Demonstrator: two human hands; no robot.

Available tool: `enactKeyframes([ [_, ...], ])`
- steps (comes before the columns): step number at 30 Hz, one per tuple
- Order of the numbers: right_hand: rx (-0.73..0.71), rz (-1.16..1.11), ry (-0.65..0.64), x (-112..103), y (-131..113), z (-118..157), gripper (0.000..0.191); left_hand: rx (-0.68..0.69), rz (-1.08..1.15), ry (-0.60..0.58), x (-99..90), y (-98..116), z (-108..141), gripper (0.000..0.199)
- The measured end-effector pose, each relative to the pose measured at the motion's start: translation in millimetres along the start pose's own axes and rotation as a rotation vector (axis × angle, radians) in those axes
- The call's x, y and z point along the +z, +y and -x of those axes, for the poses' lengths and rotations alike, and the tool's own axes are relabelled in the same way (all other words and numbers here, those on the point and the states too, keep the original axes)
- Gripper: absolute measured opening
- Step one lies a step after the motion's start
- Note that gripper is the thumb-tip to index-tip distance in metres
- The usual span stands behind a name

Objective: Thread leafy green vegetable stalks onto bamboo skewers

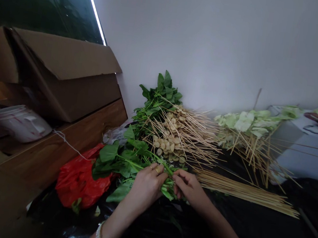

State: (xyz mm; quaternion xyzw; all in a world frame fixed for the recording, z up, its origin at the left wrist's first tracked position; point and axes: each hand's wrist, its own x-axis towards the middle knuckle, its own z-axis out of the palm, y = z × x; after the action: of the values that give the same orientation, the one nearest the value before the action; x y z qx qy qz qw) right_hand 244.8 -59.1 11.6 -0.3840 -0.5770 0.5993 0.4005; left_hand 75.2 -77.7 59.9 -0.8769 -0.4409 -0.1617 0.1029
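My left hand is closed around stems of leafy greens, whose broad leaves spread out to its left. Close beside it, my right hand pinches a green stem between thumb and fingers. More loose stems and leaves lie beneath both hands on black plastic sheeting. Just beyond them is a pile of skewers threaded with pale round slices. Bare bamboo skewers lie in a bundle to the right of my right hand.
A crumpled red plastic bag lies at left, before a wooden board. Behind are a cardboard box and a translucent plastic jug. Skewered pale green leaves are heaped right, beside a white box. More greens rest against the wall.
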Motion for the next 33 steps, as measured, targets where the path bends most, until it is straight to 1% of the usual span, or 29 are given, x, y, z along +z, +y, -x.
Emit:
enactKeyframes([
  [2, 0.010, -0.040, -0.026, -1, -3, 1, 0.039, -0.056, 0.038, 0.056, 0.5, -3, 1, 0.004],
  [5, 0.002, -0.108, -0.026, -4, -7, 1, 0.041, -0.194, 0.147, 0.204, -5.9, -17, 4, 0.008],
  [7, -0.013, -0.123, 0.005, -7, -8, 0, 0.042, -0.276, 0.213, 0.292, -16.0, -30, 6, 0.013],
  [10, -0.035, -0.057, 0.061, -10, -5, -2, 0.040, -0.334, 0.203, 0.351, -35.9, -44, 10, 0.017],
  [12, -0.058, 0.037, 0.109, -10, -2, -2, 0.037, -0.357, 0.230, 0.375, -47.6, -47, 12, 0.020],
  [14, -0.097, 0.172, 0.173, -10, 1, -2, 0.034, -0.407, 0.306, 0.347, -55.0, -45, 15, 0.021],
  [16, -0.163, 0.337, 0.229, -9, 3, -1, 0.030, -0.437, 0.353, 0.292, -57.2, -39, 17, 0.018],
  [17, -0.206, 0.421, 0.246, -8, 4, -1, 0.028, -0.421, 0.352, 0.266, -56.4, -35, 17, 0.016],
  [19, -0.295, 0.581, 0.258, -7, 5, 1, 0.024, -0.325, 0.311, 0.227, -51.9, -28, 17, 0.012],
  [22, -0.384, 0.787, 0.233, -4, 8, 4, 0.024, -0.151, 0.196, 0.163, -39.8, -17, 13, 0.015],
  [26, -0.457, 0.966, 0.142, 1, 10, 6, 0.027, 0.003, 0.069, 0.080, -23.1, -7, 5, 0.023],
  [29, -0.501, 1.045, 0.090, 4, 9, 7, 0.025, 0.050, 0.027, -0.021, -17.9, -3, -1, 0.020],
  [33, -0.508, 1.071, 0.059, 6, 9, 8, 0.023, 0.049, -0.097, -0.200, -19.1, -2, -6, 0.019],
])
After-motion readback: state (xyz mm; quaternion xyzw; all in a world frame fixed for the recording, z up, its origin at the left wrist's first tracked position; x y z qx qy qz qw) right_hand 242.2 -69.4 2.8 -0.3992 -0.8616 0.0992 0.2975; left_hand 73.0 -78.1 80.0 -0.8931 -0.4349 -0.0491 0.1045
